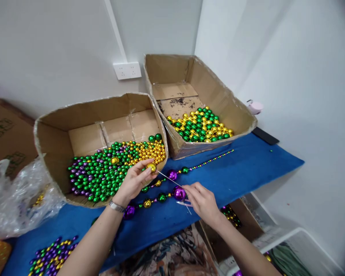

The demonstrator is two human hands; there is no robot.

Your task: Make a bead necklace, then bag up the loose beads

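Between the fingertips of my left hand (135,181) is a large shiny gold bead (151,167). My right hand (202,201) pinches a long thin needle (170,179), whose far end meets the gold bead; I cannot tell how deep it sits. Below the hands, a bead strand (147,203) of purple, gold and green balls lies on the blue cloth (218,172). Behind it runs a second strand (211,161), ending in small beads at the right. Close under my right fingers lies a small pointed cutting tool (184,203), partly hidden.
A cardboard box (89,109) of green, purple and gold beads stands behind my left hand. Another box (218,92) holds green and gold beads. Loose beads (53,255) lie front left, near plastic wrap (25,203). A black flat object (265,135) rests at the back right.
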